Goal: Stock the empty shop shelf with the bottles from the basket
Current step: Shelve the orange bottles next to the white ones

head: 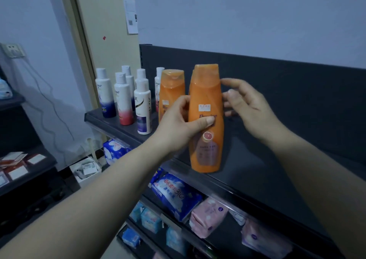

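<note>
Left hand: arm reaching in from 7 o'clock, thumb pressed across the bottle label, fingers curled round its left side.
Right hand: fingers loosely spread at the bottle's 3 o'clock, holding nothing.
Bottle: upright at the shelf front edge.

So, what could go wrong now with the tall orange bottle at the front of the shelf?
1. The tall orange bottle has its base right at the front edge of the shelf. If the left hand releases it carelessly, it may tip off.
2. Pushing it back could knock the orange bottle behind into the white bottles.
3. The right hand, open beside it, might bump it.
</note>
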`<state>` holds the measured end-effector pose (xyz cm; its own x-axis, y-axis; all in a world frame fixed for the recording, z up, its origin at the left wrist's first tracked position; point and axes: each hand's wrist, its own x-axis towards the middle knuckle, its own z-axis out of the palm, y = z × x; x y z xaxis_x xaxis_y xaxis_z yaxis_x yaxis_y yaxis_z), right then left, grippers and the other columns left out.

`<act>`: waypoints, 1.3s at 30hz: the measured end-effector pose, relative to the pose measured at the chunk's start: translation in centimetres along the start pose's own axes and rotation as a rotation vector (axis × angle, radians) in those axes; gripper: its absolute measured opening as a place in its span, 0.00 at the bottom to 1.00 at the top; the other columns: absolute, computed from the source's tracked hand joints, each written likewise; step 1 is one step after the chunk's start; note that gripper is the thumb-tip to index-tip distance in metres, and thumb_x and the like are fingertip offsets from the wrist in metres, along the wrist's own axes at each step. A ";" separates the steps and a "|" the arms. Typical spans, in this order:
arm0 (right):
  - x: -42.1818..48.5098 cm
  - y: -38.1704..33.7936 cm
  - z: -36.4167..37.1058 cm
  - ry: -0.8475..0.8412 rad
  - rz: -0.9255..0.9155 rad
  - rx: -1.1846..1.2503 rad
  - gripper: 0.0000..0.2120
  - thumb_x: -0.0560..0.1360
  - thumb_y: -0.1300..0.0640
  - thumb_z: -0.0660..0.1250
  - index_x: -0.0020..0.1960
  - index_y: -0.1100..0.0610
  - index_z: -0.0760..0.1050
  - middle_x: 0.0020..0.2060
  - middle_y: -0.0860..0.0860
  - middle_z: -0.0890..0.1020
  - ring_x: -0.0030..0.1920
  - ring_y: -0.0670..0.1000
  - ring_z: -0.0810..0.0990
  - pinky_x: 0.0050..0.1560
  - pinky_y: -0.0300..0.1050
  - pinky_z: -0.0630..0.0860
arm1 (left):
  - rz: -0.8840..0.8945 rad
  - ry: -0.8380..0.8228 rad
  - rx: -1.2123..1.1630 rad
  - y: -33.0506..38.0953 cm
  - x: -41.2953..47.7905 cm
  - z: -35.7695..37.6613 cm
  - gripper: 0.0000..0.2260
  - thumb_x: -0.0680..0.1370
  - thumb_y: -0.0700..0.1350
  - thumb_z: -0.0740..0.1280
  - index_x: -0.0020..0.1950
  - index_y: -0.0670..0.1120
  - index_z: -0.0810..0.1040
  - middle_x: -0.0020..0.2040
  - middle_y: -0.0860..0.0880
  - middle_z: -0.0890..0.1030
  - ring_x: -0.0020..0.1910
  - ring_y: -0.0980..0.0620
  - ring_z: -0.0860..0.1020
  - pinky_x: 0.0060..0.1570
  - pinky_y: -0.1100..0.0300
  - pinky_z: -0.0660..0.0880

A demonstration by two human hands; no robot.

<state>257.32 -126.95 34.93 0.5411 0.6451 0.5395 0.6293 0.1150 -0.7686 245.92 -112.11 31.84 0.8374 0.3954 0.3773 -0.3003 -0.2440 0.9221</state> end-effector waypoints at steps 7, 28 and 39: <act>0.6 0.6 -4.5 0.033 0.202 0.022 0.18 0.71 0.58 0.74 0.59 0.57 0.75 0.48 0.52 0.85 0.48 0.51 0.85 0.47 0.47 0.82 | 0.123 -0.040 0.204 -1.1 2.8 5.6 0.30 0.70 0.44 0.77 0.70 0.50 0.69 0.59 0.51 0.78 0.59 0.54 0.78 0.60 0.50 0.76; 8.9 11.1 -0.8 0.184 0.330 -0.078 0.28 0.72 0.51 0.73 0.68 0.50 0.65 0.59 0.47 0.77 0.57 0.47 0.77 0.60 0.52 0.76 | 0.077 -0.127 0.825 -5.3 -1.2 0.4 0.30 0.77 0.48 0.69 0.76 0.51 0.62 0.71 0.48 0.71 0.69 0.52 0.69 0.62 0.69 0.60; -3.3 5.7 -2.1 -0.006 0.313 -0.874 0.32 0.78 0.47 0.64 0.77 0.56 0.57 0.75 0.56 0.62 0.75 0.54 0.58 0.74 0.51 0.56 | 0.231 -0.287 0.952 -3.9 -0.8 2.7 0.31 0.77 0.49 0.67 0.77 0.48 0.59 0.71 0.44 0.70 0.68 0.44 0.70 0.65 0.54 0.68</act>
<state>260.27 -130.05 29.49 0.7557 0.5548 0.3480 0.6535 -0.6734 -0.3456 247.66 -113.85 27.76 0.9204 0.0525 0.3875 -0.0859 -0.9396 0.3313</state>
